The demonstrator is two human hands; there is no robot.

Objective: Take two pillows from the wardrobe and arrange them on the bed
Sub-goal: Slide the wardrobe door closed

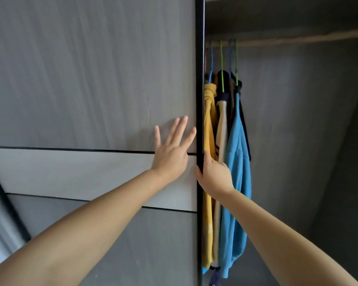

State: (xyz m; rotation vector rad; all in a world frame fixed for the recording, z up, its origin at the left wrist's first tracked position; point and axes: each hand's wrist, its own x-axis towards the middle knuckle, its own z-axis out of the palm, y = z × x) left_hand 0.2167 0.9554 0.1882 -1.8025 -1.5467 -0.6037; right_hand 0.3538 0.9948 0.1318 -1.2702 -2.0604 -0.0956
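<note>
Plainly, step in hand: opening the wardrobe, pillows not yet reached.
Left hand: flat on the sliding door, fingers spread, gripping nothing, just left of the door's black edge.
Right hand: clamped around that edge.
Hanging clothes: right of the edge, inside.
Pillows: not in view.
Next move: likely push the door further left, then look for the pillows.

Both forearms are bare to the frame's edge, and the hands wear nothing
</note>
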